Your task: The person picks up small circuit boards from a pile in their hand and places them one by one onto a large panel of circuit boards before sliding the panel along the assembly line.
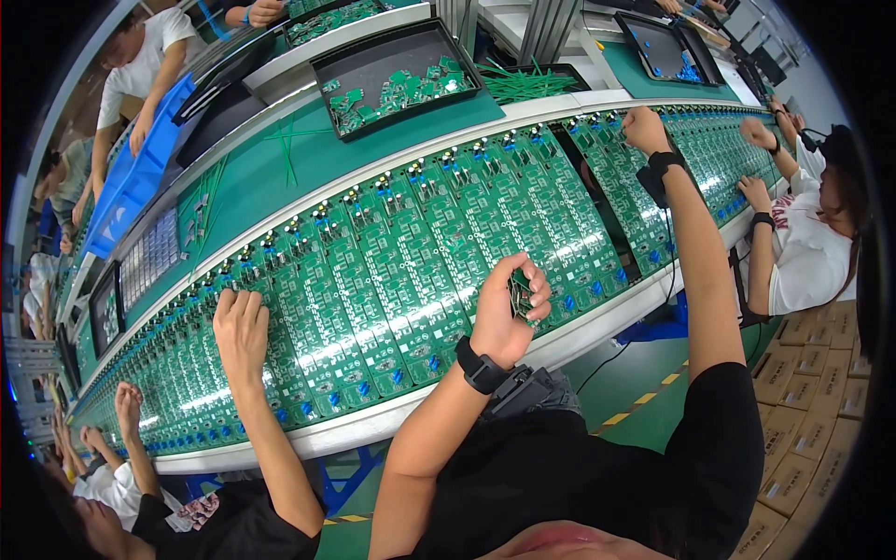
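Long green circuit boards lie side by side in a row along the line, with blue parts at their near ends and dark upright parts at their far ends. My left hand is turned palm up above the boards, its fingers curled round several small green circuit boards. Farther off, my right hand is closed near the far edge of the row, right of a dark gap. Whatever its fingertips hold is hidden. Both wrists wear black bands.
Beyond the line stands a black tray of small green boards. Green strips lie beside it, and a tray with blue parts is farther right. A co-worker's hand rests over the boards at left. Another person works at right, near stacked cartons.
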### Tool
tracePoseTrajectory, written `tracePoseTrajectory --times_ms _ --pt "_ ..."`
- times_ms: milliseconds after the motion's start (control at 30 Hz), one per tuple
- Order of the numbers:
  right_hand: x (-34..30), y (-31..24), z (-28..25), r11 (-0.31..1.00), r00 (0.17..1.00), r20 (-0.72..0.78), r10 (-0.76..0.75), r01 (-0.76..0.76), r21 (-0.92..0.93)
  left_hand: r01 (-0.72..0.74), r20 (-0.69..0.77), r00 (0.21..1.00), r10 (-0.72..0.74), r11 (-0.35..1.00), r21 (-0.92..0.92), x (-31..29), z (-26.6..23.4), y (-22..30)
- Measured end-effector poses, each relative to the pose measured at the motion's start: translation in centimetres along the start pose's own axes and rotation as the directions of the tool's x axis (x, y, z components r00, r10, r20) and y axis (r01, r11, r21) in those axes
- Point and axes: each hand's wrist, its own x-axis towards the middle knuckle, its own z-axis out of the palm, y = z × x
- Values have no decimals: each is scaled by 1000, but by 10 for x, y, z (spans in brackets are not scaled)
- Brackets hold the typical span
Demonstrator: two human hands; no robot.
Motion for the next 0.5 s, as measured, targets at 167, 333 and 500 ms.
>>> tracePoseTrajectory --times_ms 167,333,500 --pt "-1 9 9 994 991 -103 -90 83 -70 -14 6 1000 14 1000 6 2 -1 0" --pt "5 14 9 988 986 -115 -123 111 -106 -20 11 1000 20 1000 19 3 1 -2" --pt "5 4 10 990 993 -64 -95 87 -112 10 3 1000 -11 997 79 7 1 -9"
